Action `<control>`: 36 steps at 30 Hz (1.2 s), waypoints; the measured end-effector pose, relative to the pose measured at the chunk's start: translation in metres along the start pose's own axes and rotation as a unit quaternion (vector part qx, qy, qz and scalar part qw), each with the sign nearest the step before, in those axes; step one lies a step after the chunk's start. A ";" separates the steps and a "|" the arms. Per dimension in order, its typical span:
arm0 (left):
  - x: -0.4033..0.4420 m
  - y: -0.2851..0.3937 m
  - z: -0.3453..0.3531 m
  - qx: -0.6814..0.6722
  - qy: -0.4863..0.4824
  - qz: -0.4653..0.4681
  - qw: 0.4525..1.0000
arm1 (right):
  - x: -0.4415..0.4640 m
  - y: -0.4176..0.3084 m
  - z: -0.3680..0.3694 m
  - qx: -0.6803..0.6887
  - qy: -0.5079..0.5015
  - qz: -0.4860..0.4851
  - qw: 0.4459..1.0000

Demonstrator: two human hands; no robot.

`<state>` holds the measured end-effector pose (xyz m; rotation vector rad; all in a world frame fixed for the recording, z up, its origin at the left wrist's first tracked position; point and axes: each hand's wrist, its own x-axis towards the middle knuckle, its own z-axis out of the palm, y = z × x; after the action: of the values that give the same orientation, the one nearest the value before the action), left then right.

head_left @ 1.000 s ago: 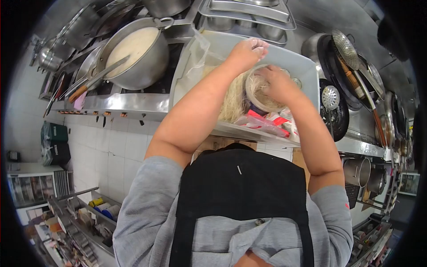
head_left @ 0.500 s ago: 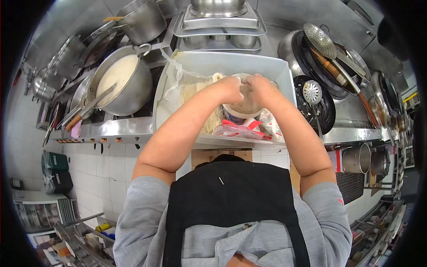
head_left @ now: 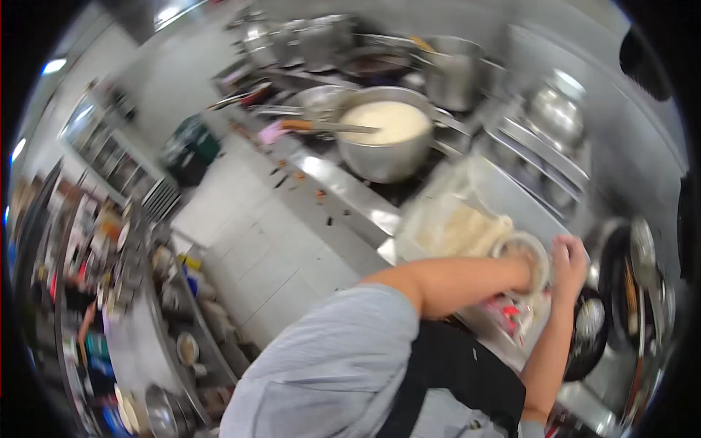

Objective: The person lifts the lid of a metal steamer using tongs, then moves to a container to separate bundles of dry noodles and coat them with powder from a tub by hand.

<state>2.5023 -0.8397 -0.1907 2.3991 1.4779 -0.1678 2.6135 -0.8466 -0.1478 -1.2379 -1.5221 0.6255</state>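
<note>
A white plastic bin [head_left: 520, 191] holds a round tub [head_left: 539, 252], pale dry noodle-like strands [head_left: 464, 228] and red-and-white packets [head_left: 504, 312]. My left hand [head_left: 524, 269] reaches into the tub, its fingers hidden and smeared by motion. Beside the tub's right edge, my right hand [head_left: 569, 257] is raised with its fingers curled together. Whatever it may hold is too blurred to make out.
A large pot of whitish liquid [head_left: 387, 120] stands on the stove, a wooden-handled utensil [head_left: 321, 126] across it. Stacked metal trays [head_left: 537, 157] are behind the bin. A black wok with a skimmer [head_left: 590, 321] sits right. Shelving with a person's arm [head_left: 86, 325] is far left.
My view has swung left and tilted, bringing in the floor, fridge and shelving. My right hand has come away from the left and now hovers beside the tub; the left stays in it.
</note>
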 end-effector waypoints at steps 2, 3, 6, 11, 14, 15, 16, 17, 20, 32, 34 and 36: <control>-0.022 -0.001 -0.024 -0.007 -0.029 0.005 1.000 | -0.005 -0.021 0.007 0.026 -0.027 -0.007 0.999; -0.020 -0.003 -0.018 -0.006 -0.022 -0.014 1.000 | -0.005 -0.014 0.010 0.055 -0.035 0.008 0.998; -0.018 0.000 -0.016 -0.017 -0.018 -0.009 1.000 | -0.008 -0.008 0.017 0.119 -0.067 -0.033 0.990; -0.019 0.003 -0.006 -0.025 0.055 -0.019 0.998 | -0.015 -0.022 0.024 0.126 -0.082 -0.059 0.987; -0.024 0.006 -0.008 0.039 0.080 -0.017 0.996 | -0.012 -0.019 0.023 0.138 -0.070 -0.069 0.986; -0.028 0.006 -0.011 0.079 0.082 -0.016 0.993 | -0.012 -0.019 0.022 0.140 -0.068 -0.069 0.985; -0.032 0.005 -0.014 0.080 0.080 -0.015 0.993 | -0.013 -0.019 0.020 0.142 -0.074 -0.066 0.985; -0.036 0.002 -0.018 0.098 0.077 0.000 0.992 | -0.013 -0.019 0.018 0.143 -0.079 -0.063 0.985; -0.021 -0.005 -0.011 0.119 0.074 0.020 0.990 | -0.012 -0.016 0.017 0.146 -0.072 -0.091 0.983; 0.032 -0.025 0.017 0.139 0.058 -0.007 0.989 | 0.000 0.011 0.009 0.071 0.011 -0.104 0.992; 0.017 -0.019 -0.005 0.012 0.024 -0.047 0.999 | -0.002 0.005 0.003 0.109 -0.004 -0.025 0.994; -0.009 -0.006 -0.046 -0.044 -0.025 -0.028 0.998 | 0.002 0.005 -0.005 0.158 -0.018 0.048 0.986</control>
<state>2.4898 -0.8295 -0.1461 2.2696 1.5001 -0.1706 2.6199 -0.8438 -0.1498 -1.0644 -1.3368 0.9199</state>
